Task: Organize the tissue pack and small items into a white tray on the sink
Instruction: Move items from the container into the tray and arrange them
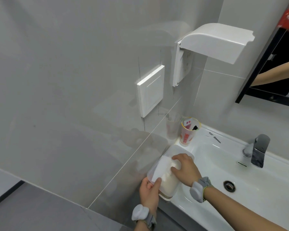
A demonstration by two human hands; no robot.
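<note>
1. Smooth grey wall tiles [65, 80] with thin pale grout lines fill the left side; a flat square white switch plate [150, 90] sits on them.
2. The left hand [148, 191] grips the near rim of the white tray [158, 167], thumb over the edge and fingers beneath.
3. The tray is a rounded-corner translucent plastic tub on the sink's left ledge, against the wall.
4. Inside it lies the tissue pack [169, 180], soft, pale and pillow-shaped.
5. The right hand [185, 169] holds the pack, fingers curled over its top.
6. A printed paper cup [188, 132] stands just behind the tray.
7. The glossy white ceramic sink [240, 205] has a round metal drain [229, 185].
8. An angular brushed-metal faucet [259, 150] stands at the right.
</note>
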